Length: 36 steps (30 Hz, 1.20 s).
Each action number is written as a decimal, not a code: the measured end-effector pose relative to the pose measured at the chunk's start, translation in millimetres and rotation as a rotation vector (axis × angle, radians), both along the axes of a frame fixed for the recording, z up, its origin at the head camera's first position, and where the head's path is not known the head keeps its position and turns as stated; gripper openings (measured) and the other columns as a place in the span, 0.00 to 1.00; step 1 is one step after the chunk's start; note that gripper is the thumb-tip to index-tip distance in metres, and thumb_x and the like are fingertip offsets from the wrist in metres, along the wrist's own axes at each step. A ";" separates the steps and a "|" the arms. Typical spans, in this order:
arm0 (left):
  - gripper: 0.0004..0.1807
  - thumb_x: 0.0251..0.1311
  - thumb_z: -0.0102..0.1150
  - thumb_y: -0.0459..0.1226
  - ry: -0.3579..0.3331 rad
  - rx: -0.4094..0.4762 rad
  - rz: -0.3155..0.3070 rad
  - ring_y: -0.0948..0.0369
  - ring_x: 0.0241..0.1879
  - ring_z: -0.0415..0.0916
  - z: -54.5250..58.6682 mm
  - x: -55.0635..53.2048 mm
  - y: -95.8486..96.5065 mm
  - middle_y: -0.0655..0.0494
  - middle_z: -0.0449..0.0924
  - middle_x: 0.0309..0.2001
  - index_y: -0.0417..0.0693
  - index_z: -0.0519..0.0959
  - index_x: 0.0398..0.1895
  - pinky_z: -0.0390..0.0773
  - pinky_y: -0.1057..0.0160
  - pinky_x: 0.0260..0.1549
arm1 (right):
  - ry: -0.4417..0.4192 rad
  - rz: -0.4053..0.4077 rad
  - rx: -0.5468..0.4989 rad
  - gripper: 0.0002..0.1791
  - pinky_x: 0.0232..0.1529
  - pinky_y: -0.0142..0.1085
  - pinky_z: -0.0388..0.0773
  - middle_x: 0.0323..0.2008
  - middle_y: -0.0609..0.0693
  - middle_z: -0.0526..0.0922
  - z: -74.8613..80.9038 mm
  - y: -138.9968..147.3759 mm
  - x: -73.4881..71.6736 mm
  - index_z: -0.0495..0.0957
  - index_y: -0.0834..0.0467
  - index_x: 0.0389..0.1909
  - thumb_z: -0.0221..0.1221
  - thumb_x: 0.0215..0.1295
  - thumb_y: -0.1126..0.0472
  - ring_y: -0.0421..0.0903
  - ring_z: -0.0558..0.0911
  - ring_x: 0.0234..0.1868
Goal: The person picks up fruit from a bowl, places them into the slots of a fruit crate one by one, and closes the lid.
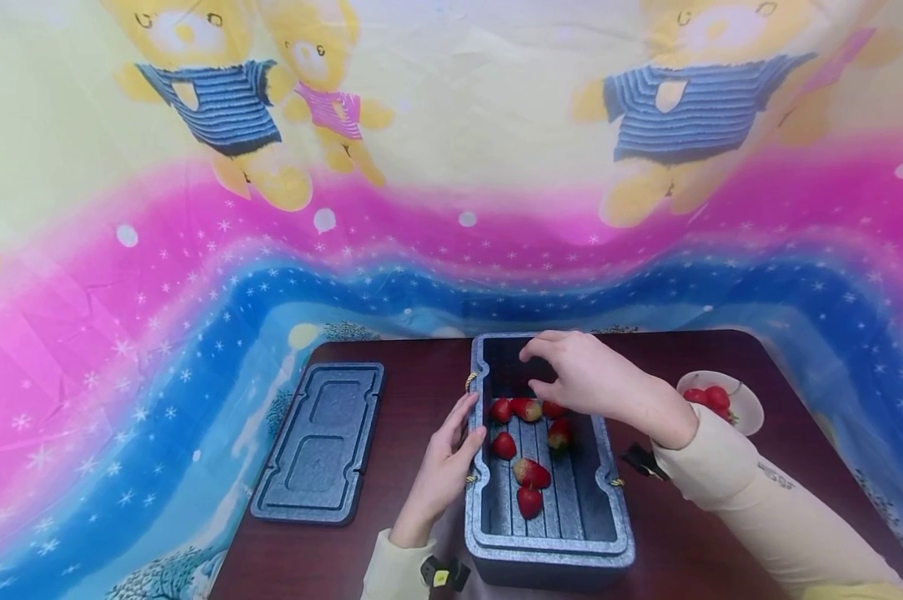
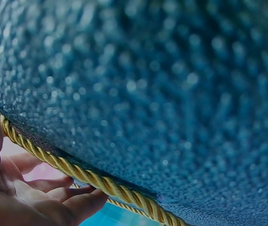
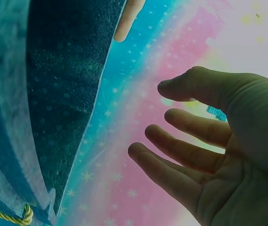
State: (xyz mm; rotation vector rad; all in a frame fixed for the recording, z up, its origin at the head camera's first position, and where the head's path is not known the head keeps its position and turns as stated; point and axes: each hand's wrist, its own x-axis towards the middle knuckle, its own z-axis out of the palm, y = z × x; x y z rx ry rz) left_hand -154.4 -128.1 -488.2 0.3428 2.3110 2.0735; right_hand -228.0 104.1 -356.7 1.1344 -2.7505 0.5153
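A grey speckled foam box (image 1: 549,548) stands lengthwise in front of me, with several strawberries (image 1: 532,473) lying on its ribbed floor. My left hand (image 1: 445,454) rests against the box's left side, fingers extended along the rim. In the left wrist view its fingers (image 2: 84,205) lie beside a twisted gold cord (image 2: 73,168) on the box wall. Over the far part of the box is my right hand (image 1: 582,371), partly covering a strawberry. The right wrist view shows that hand's fingers (image 3: 185,150) spread and loosely bent, with nothing between them.
To the left on the dark wooden table (image 1: 413,392) lies the matching grey lid (image 1: 319,442). A white bowl (image 1: 751,408) with a few strawberries (image 1: 715,397) sits right of the box, beyond my right forearm. A printed bear curtain (image 1: 451,167) hangs behind the table.
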 end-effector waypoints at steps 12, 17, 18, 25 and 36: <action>0.29 0.76 0.52 0.38 0.007 0.013 -0.006 0.50 0.77 0.51 0.5 -0.5 -0.8 0.46 0.50 0.80 0.48 0.62 0.78 0.55 0.47 0.72 | 0.006 -0.054 -0.038 0.20 0.36 0.39 0.84 0.52 0.55 0.85 7.4 14.7 0.5 0.83 0.58 0.51 0.73 0.58 0.57 0.37 0.81 0.27; 0.29 0.76 0.52 0.39 0.002 0.012 -0.007 0.51 0.77 0.50 0.1 -0.5 -1.0 0.46 0.50 0.80 0.49 0.61 0.78 0.55 0.48 0.72 | 0.005 -0.087 -0.063 0.19 0.26 0.32 0.76 0.48 0.53 0.85 14.3 27.0 -0.8 0.83 0.57 0.51 0.72 0.59 0.58 0.34 0.73 0.22; 0.29 0.76 0.51 0.39 0.003 0.010 -0.007 0.51 0.77 0.50 0.0 -0.6 -1.0 0.46 0.50 0.80 0.49 0.61 0.78 0.55 0.48 0.72 | 0.008 -0.094 -0.069 0.19 0.25 0.32 0.75 0.46 0.53 0.85 15.6 29.5 -0.9 0.83 0.57 0.51 0.72 0.59 0.58 0.35 0.72 0.22; 0.29 0.76 0.51 0.39 0.006 0.004 -0.009 0.50 0.77 0.50 0.4 -0.6 -1.2 0.46 0.49 0.80 0.48 0.61 0.78 0.56 0.48 0.71 | 0.072 -0.140 -0.129 0.18 0.32 0.42 0.83 0.46 0.55 0.85 17.4 49.1 -2.3 0.84 0.58 0.50 0.72 0.58 0.61 0.47 0.83 0.35; 0.29 0.76 0.51 0.38 0.004 0.011 -0.007 0.51 0.77 0.52 0.1 -0.9 -1.4 0.46 0.50 0.80 0.48 0.62 0.77 0.56 0.49 0.72 | 0.012 -0.326 -0.139 0.23 0.42 0.57 0.81 0.49 0.62 0.84 11.5 90.4 -5.7 0.80 0.61 0.56 0.71 0.61 0.58 0.59 0.84 0.44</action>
